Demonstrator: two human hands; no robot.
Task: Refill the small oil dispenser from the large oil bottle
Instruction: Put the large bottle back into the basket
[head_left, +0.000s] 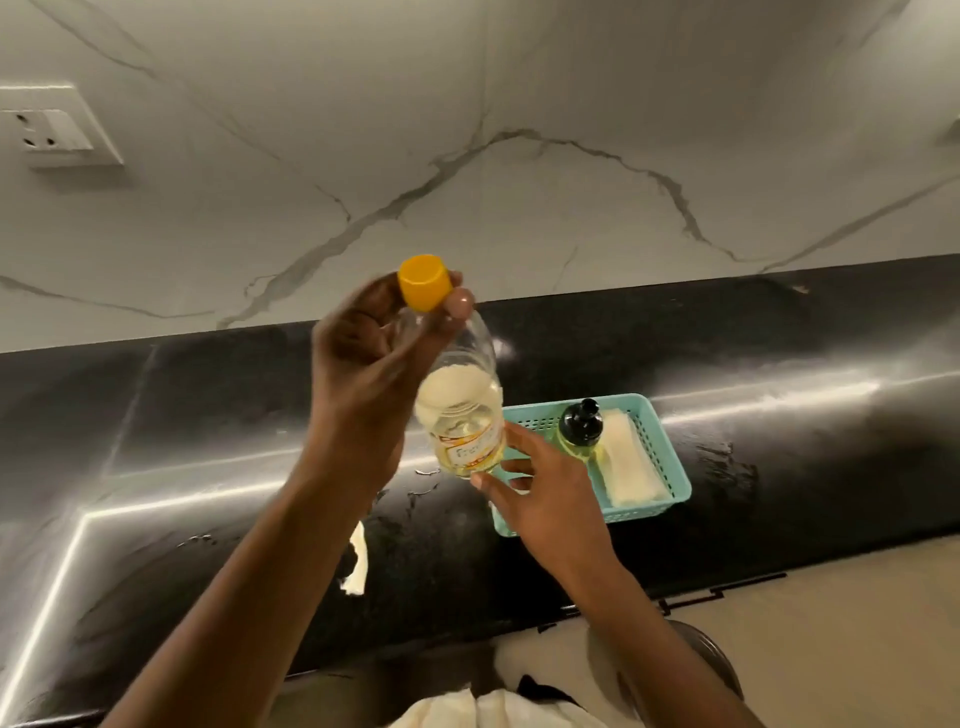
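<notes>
So, your large oil bottle (460, 415) is upright over the worktop (779, 364), just left of the teal basket (649, 512). Your left hand (363, 374) pinches its yellow cap (423, 283). Your right hand (550, 504) touches the bottle's lower part with nearly straight fingers, not closed. The small oil dispenser (579, 431) stands in the basket with its black top on, so I judge the pouring is not begun. Your fingers hide the neck, so I cannot tell if the cap is already loose.

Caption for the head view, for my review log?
Left hand grips the yellow cap atop the large oil bottle, right hand touches its base; the small dispenser stands in a teal basket.
</notes>
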